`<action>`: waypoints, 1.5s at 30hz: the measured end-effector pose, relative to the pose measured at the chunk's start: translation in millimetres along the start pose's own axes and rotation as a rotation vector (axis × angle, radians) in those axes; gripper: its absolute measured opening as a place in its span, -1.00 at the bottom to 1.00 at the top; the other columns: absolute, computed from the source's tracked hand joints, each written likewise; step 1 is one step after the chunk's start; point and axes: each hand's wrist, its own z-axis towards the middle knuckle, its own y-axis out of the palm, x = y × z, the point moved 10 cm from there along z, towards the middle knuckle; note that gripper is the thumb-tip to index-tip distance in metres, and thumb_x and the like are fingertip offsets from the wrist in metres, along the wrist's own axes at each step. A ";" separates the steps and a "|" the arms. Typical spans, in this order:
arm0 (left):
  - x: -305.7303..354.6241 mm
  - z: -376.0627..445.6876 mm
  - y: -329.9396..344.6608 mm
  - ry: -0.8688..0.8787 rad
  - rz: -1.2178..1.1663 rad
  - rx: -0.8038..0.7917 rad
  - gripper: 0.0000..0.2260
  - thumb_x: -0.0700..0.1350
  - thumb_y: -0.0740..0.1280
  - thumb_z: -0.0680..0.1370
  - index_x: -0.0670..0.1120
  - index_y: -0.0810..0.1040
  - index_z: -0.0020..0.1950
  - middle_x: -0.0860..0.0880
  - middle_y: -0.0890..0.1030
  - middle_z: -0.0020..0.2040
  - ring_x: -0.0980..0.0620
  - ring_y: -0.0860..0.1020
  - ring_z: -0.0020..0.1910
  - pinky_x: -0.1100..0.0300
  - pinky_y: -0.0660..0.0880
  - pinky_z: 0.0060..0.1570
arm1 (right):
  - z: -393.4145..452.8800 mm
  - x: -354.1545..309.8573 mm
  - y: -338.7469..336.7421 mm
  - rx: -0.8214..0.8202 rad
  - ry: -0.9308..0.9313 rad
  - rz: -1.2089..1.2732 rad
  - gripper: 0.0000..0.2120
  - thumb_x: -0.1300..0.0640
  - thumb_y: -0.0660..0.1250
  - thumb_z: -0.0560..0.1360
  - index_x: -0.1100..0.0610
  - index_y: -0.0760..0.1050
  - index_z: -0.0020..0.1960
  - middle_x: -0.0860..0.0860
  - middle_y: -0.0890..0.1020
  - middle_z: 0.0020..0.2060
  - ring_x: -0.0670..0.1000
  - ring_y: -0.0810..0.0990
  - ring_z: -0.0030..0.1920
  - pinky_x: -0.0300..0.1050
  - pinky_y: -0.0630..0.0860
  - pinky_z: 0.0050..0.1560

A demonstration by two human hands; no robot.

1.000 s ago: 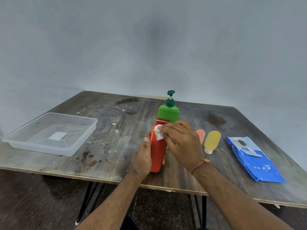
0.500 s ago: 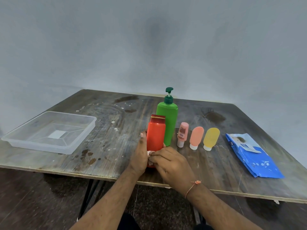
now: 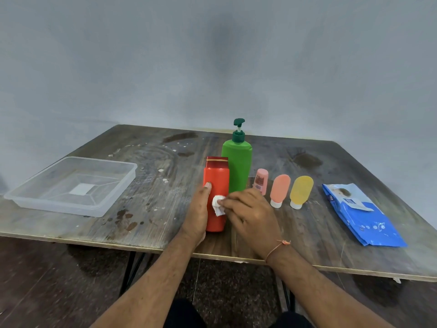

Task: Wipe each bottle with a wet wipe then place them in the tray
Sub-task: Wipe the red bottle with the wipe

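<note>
Closest to the bench [image 3: 165, 223] edge, the left hand [image 3: 197, 213] grips the red bottle [image 3: 216, 185] from its left side, thumb lying up the smooth plastic front, the other fingers wrapped behind where I can't see them. The right hand [image 3: 250, 215] comes in from the other side, fingers [image 3: 230, 202] curled tight, pinching a crumpled white wet wipe [image 3: 218, 204] flat against the bottle's front, right beside the left thumb. The bottle stands upright, squarish with rounded shoulders and a darker red cap with a gold band.

Just behind those fingers stands a tall glossy green pump bottle [image 3: 237, 165]. To the right of the right fingers, three soft little tubes stand cap-down: pink [image 3: 261, 181], peach [image 3: 279, 189], yellow [image 3: 300, 191]. Further right lies a crinkly blue wipes pack [image 3: 361, 214]. Well left of the left fingers sits the clear, shallow, square plastic tray [image 3: 71, 204]. The bench top is worn, stained wood grain.
</note>
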 end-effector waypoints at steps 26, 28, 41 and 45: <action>5.7 -0.5 -4.7 0.070 0.092 0.009 -0.53 -0.02 0.22 0.55 -0.18 0.43 0.42 -0.28 0.66 0.04 -0.25 0.61 -0.03 -0.09 0.60 0.00 | -45.8 19.9 39.1 -0.257 0.485 0.556 -0.79 0.22 0.55 0.53 0.00 0.78 0.12 -0.19 0.70 0.05 -0.09 0.69 0.14 -0.14 0.59 0.22; 6.9 -1.1 -4.1 0.076 0.110 -0.003 -0.53 -0.03 0.22 0.55 -0.18 0.42 0.43 -0.26 0.66 0.03 -0.22 0.62 -0.07 -0.07 0.61 -0.05 | -48.3 23.7 34.6 -0.246 0.539 0.587 -0.78 0.24 0.55 0.54 0.01 0.78 0.14 -0.20 0.71 0.07 -0.10 0.69 0.17 -0.20 0.57 0.24; -0.2 2.9 -2.7 0.076 0.087 -0.003 -0.59 -0.01 0.21 0.50 -0.07 0.50 0.32 -0.17 0.71 -0.08 -0.10 0.64 -0.19 0.03 0.61 -0.16 | -84.5 83.4 -80.6 -0.268 0.767 0.213 -0.69 0.19 0.52 0.56 -0.09 0.72 0.25 -0.33 0.68 0.09 -0.35 0.61 0.10 -0.52 0.44 0.07; -0.9 2.7 -1.1 0.076 0.092 -0.004 -0.58 0.00 0.21 0.51 -0.05 0.49 0.35 -0.18 0.71 -0.07 -0.11 0.65 -0.19 0.00 0.59 -0.13 | -107.9 126.9 -126.3 -0.354 0.864 -0.110 -0.62 0.11 0.49 0.59 -0.09 0.63 0.39 -0.11 0.72 0.20 -0.03 0.63 0.20 -0.12 0.54 0.26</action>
